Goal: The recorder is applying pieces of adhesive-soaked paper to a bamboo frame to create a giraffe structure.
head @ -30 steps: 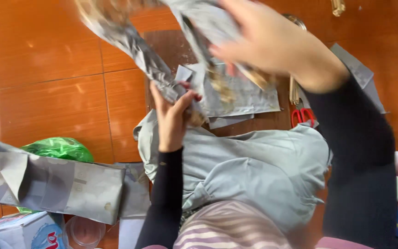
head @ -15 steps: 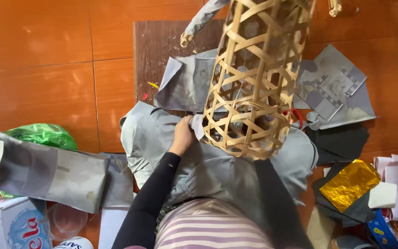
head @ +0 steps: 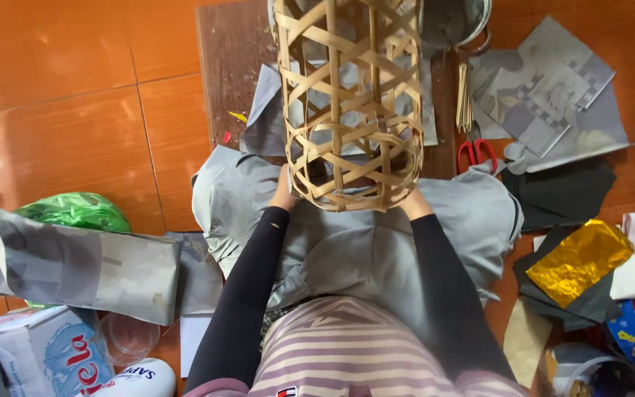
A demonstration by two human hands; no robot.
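You sit on a glossy orange-brown tiled floor (head: 60,103) that catches soft daylight, its grout lines running left of a dark wooden board (head: 233,66). Right of the board, grey paper sheets (head: 553,95) lie scattered over the tiles; well below and left of it sits a green plastic bag (head: 75,211).

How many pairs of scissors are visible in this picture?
1: red-handled scissors lie on the floor right of the bamboo frame, beside grey paper sheets. Others may be hidden under the clutter.
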